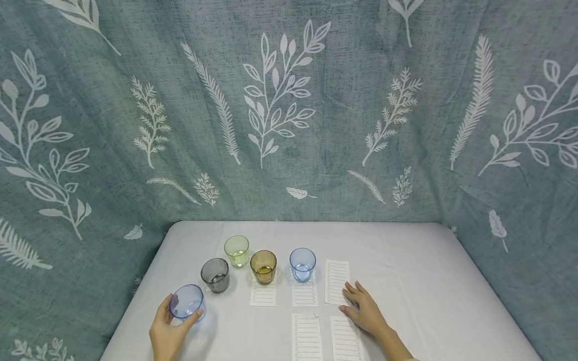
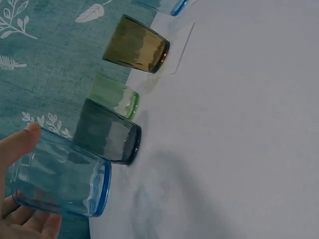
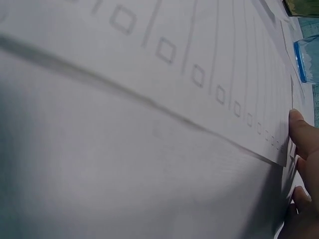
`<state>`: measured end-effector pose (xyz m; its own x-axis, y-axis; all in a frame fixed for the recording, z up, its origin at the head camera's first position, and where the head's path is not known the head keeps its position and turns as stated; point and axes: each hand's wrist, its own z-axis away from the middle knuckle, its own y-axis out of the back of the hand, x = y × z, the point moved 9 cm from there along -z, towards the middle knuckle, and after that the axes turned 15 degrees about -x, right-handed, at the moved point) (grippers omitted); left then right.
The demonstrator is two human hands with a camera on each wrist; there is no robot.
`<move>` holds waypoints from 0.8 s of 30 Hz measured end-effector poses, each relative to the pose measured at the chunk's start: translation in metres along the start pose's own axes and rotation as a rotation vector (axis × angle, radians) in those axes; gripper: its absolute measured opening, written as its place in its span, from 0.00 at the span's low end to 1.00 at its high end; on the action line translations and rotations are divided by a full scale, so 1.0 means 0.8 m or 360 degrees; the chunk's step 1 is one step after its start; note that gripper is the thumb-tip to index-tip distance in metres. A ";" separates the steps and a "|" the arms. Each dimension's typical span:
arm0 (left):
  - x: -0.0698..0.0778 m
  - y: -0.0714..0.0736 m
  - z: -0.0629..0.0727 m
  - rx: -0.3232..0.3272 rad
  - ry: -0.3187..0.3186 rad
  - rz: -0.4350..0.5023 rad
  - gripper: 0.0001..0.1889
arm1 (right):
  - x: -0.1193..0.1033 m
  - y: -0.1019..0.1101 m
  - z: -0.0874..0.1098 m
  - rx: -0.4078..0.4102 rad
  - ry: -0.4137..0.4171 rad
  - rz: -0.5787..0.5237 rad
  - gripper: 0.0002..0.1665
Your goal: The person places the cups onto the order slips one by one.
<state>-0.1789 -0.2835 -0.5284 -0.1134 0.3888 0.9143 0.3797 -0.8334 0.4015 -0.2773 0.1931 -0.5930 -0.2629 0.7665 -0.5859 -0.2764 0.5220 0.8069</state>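
Observation:
My left hand grips a clear blue glass between thumb and fingers, at the left of the table. In the left wrist view that glass is tilted on its side, above its soft shadow on the cloth. My right hand lies on the table with its fingers spread, fingertips at the right edge of a lined paper slip. Its thumb touches the top edge of a nearer slip printed with lines and small checkboxes.
Beyond the held glass stand a grey glass, a green glass and an amber glass. A second blue glass stands on a slip. Another slip lies nearer. A leaf-patterned curtain surrounds the white table.

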 end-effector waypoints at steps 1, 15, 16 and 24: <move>0.006 0.002 0.000 0.0004 -0.0019 -0.0009 0.46 | 0.000 0.000 0.000 -0.0002 -0.0006 -0.0002 0.31; 0.083 0.008 -0.008 -0.0181 -0.0197 0.0034 0.44 | -0.001 0.002 0.001 0.0090 -0.0021 -0.0019 0.30; 0.089 0.005 -0.009 -0.0221 -0.0213 0.0033 0.44 | 0.000 0.002 0.000 0.0097 -0.0016 -0.0013 0.30; 0.125 -0.022 -0.022 -0.0400 -0.0383 0.0024 0.44 | -0.002 -0.002 -0.001 0.0119 0.0016 0.0056 0.28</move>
<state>-0.2129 -0.2371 -0.4431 0.1216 0.4321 0.8936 0.1383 -0.8989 0.4159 -0.2768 0.1909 -0.5934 -0.2804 0.7814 -0.5575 -0.1970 0.5216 0.8301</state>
